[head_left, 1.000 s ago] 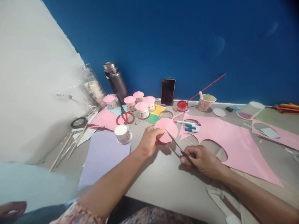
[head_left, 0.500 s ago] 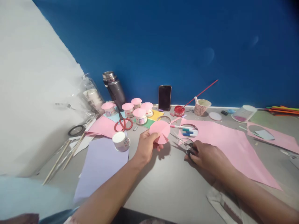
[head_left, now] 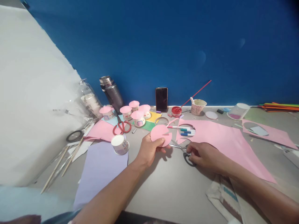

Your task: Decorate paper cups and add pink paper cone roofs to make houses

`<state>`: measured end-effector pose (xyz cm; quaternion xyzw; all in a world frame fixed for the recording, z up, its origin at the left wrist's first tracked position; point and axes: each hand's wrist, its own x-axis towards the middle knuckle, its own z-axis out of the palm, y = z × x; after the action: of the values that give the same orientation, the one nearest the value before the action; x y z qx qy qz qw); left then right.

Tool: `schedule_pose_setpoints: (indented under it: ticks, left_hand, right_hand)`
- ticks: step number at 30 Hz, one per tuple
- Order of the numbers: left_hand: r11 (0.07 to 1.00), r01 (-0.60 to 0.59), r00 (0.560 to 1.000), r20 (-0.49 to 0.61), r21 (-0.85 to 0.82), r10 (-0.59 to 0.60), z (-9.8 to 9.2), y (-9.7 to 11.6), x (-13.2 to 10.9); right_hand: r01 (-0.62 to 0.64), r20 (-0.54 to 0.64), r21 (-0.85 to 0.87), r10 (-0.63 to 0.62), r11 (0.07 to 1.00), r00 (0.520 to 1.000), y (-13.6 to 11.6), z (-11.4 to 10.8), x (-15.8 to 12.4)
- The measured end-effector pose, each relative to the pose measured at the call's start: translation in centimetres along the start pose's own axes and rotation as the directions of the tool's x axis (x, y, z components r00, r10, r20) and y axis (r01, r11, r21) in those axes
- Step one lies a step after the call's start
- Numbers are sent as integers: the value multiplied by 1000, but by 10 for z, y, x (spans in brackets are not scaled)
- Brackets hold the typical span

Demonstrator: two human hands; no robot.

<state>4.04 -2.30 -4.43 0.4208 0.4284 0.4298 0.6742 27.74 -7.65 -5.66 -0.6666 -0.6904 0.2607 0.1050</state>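
Note:
My left hand (head_left: 150, 147) pinches a pink paper disc (head_left: 157, 132), thumb on top and fingers beneath. A narrow wedge-shaped notch opens at the disc's right side. Just right of it, my right hand (head_left: 201, 154) has its fingers closed at the handles of black-handled scissors (head_left: 178, 146); one handle loop shows below the fingers. The blades point left, close to the disc's lower edge. A white paper cup (head_left: 119, 144) with a drawn window stands upside down left of my left hand. Behind it are several decorated cups topped with pink paper discs (head_left: 137, 115).
Red-handled scissors (head_left: 121, 127) lie near the cups. A large pink sheet (head_left: 224, 137) with a round hole surrounds markers (head_left: 188, 132). Purple paper (head_left: 100, 171) lies left. Along the wall stand a flask (head_left: 113, 93), phone (head_left: 161, 99), red paint jar (head_left: 176, 112) and patterned cup (head_left: 198, 107).
The disc has turned in my left hand, so its notch now faces right instead of down. The scissors sit lower, one handle loop now uncovered by my right fingers. The view has shifted slightly.

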Motion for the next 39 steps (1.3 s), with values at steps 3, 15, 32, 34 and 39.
schedule_pose_setpoints:
  ticks: [3, 15, 32, 34, 39]
  left_hand:
    - [999, 32, 999, 16, -37, -31, 5, -6, -3]
    - [985, 118, 985, 137, -126, -101, 12, -23, -7]
    - [937, -129, 983, 163, 325, 79, 7, -12, -6]
    - [922, -141, 982, 166, 360, 85, 7, -13, -6]
    - [889, -181, 978, 176, 421, 116, 9, -14, -8]
  right_hand:
    - [13, -103, 270, 16, 963, 995, -11, 5, -3]
    - [21, -64, 746, 40, 666, 997, -21, 22, -2]
    - [131, -208, 486, -32, 864, 978, -25, 10, -8]
    - [191, -226, 452, -96, 871, 969, -23, 13, -8]
    - [265, -241, 368, -184, 891, 953, -21, 16, -7]
